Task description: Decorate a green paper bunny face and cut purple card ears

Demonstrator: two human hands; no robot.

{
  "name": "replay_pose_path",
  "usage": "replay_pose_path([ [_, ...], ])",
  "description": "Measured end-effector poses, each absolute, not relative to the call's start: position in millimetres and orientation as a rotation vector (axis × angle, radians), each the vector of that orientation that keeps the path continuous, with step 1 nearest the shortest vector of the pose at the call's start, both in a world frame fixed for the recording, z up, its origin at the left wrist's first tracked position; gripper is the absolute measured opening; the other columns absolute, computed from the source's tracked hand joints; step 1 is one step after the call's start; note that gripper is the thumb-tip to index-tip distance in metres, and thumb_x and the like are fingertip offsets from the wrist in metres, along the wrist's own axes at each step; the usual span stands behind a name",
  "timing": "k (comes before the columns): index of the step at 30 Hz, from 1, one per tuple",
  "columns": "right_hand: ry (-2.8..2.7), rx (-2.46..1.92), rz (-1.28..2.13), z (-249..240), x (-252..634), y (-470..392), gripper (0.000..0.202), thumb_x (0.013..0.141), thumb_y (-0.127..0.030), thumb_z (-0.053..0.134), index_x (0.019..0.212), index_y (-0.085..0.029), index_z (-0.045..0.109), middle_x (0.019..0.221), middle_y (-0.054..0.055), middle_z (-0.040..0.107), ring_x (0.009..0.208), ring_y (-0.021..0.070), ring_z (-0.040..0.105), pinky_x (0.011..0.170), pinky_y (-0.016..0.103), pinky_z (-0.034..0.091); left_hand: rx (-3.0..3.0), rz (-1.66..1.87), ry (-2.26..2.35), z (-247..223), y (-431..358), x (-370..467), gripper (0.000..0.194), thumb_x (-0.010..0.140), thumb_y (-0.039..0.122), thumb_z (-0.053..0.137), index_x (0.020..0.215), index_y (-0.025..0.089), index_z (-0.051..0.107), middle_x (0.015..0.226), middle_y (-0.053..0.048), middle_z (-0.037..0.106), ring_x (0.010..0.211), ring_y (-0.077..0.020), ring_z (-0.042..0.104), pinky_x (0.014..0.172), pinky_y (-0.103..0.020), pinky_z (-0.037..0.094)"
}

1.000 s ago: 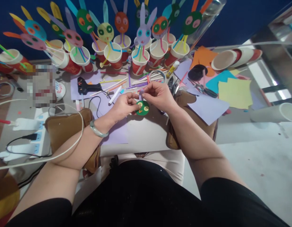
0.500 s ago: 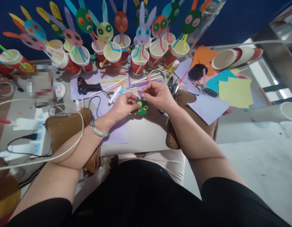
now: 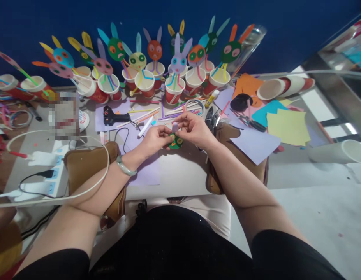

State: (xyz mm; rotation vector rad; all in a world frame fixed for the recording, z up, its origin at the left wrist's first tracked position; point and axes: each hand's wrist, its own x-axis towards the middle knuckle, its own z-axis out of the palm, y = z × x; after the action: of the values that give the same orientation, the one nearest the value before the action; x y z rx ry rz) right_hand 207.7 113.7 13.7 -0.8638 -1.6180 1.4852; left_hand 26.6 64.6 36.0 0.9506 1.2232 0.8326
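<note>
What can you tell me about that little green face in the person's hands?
The green face is a small round disc, seemingly paper or card, turned toward the camera. It has two yellowish round eyes and an orange mark below them. The left hand grips its left side above the table; the right hand holds a lilac piece at its top. Whether they are joined is unclear.
</note>
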Motion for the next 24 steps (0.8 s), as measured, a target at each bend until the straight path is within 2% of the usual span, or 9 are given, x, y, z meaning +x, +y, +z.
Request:
replay_pose_path([
  [7, -1.608, -0.862, 1.456, 10.2, 204.1, 111.7, 0.043, 0.068, -0.031, 0.089, 0.1, -0.021, 0.062, 0.081, -0.001, 0.068, 0.067, 0.01, 0.062, 0.055, 0.018, 0.045, 0.987, 0.849, 1.215, 33.4, 66.0, 26.8, 0.017, 0.085, 0.003, 0.071, 0.076, 0.015, 0.061, 0.063, 0.003, 0.065, 0.052, -0.0081, 0.062, 0.049, -0.019, 0.052],
  [12, -1.598, -0.89, 1.347, 12.0, 211.7, 117.5, 0.035, 0.074, -0.03, 0.082, 0.103, -0.021, 0.066, 0.095, 0.005, 0.076, 0.08, 0.0166, 0.069, 0.059, 0.024, 0.05, 1.071, 0.93, 1.221, 30.4, 70.7, 18.4, 0.021, 0.083, 0.012, 0.072, 0.069, 0.017, 0.058, 0.061, 0.004, 0.061, 0.051, -0.0071, 0.058, 0.05, -0.018, 0.05],
  [16, -1.628, -1.086, 1.053, 5.3, 221.6, 128.8, 0.019, 0.077, -0.028, 0.074, 0.093, -0.022, 0.067, 0.086, 0.004, 0.075, 0.067, 0.0168, 0.064, 0.059, 0.029, 0.047, 1.051, 1.118, 1.351, 31.9, 80.3, 6.4, 0.021, 0.08, 0.014, 0.071, 0.067, 0.019, 0.055, 0.062, 0.005, 0.058, 0.054, -0.0069, 0.055, 0.05, -0.017, 0.05],
  [19, -1.793, -1.267, 0.755, 0.0, 222.6, 132.0, 0.006, 0.079, -0.023, 0.068, 0.085, -0.021, 0.069, 0.078, 0.003, 0.072, 0.062, 0.017, 0.057, 0.066, 0.034, 0.047, 1.046, 1.233, 1.417, 31.7, 87.1, -2.6, 0.02, 0.078, 0.015, 0.07, 0.067, 0.02, 0.054, 0.061, 0.005, 0.054, 0.054, -0.0074, 0.053, 0.049, -0.018, 0.049],
  [24, -2.25, -1.389, 0.515, -2.7, 212.2, 127.9, 0.014, 0.086, -0.019, 0.061, 0.084, -0.019, 0.075, 0.089, 0.011, 0.076, 0.088, 0.028, 0.065, 0.087, 0.043, 0.045, 1.103, 1.27, 1.428, 28.2, 89.5, -5.5, 0.021, 0.079, 0.014, 0.069, 0.067, 0.021, 0.053, 0.06, 0.006, 0.051, 0.054, -0.0078, 0.051, 0.05, -0.018, 0.046],
])
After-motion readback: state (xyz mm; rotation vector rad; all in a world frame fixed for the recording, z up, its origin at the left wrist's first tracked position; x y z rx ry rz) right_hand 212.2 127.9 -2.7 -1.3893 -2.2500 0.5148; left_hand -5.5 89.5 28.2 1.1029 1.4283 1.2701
